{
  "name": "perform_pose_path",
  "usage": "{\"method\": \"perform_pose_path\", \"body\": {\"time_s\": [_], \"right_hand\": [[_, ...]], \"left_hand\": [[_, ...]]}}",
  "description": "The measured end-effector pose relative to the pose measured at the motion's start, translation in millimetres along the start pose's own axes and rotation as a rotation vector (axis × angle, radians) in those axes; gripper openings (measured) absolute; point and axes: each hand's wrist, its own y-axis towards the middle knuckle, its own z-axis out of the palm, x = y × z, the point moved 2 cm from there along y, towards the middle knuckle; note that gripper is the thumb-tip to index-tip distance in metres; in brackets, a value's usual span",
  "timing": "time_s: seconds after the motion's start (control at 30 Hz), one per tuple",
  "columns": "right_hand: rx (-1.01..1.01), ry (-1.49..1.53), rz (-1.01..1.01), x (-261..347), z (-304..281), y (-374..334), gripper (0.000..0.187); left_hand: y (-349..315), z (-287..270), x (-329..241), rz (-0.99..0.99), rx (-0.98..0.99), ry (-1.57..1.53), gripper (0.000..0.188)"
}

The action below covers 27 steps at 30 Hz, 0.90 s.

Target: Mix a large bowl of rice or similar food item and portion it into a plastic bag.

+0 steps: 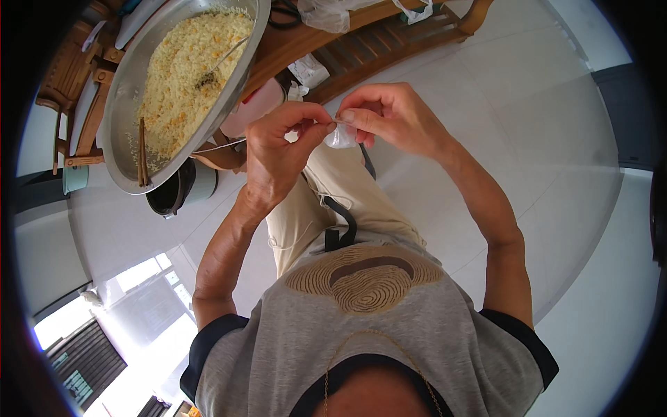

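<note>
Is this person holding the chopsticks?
No, the chopsticks lie in the metal bowl; the left fingers and right fingers pinch a small plastic bag.

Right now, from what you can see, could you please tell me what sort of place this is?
Probably the living room of a home, though I cannot be certain. The wooden chair, the brown wooden table and the pale tiled floor suggest it.

The pouch point(340, 137) looks glossy plastic, the basin point(122, 135) metal.
</note>
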Motion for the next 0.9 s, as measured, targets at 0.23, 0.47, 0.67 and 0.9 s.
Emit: {"method": "perform_pose_path", "body": {"time_s": [0.23, 0.47, 0.67, 0.9], "right_hand": [[0.056, -0.004, 0.129, -17.4, 0.4, 5.3, 0.020], [0.052, 0.143, 0.233, -35.9, 3.3, 7.4, 0.018], [0.052, 0.194, 0.280, -46.4, 4.1, 10.2, 0.017], [-0.013, 0.088, 0.252, -56.2, 6.2, 12.8, 0.017]], "left_hand": [[-4.5, 4.7, 18.1, 0.019, -0.012, -0.060, 0.013], [-5.4, 8.3, 8.7, 0.182, 0.044, 0.196, 0.013], [-4.0, 10.4, 14.1, 0.311, 0.083, 0.414, 0.014], [-9.2, 16.9, 21.3, 0.495, 0.117, 0.475, 0.016]]}}
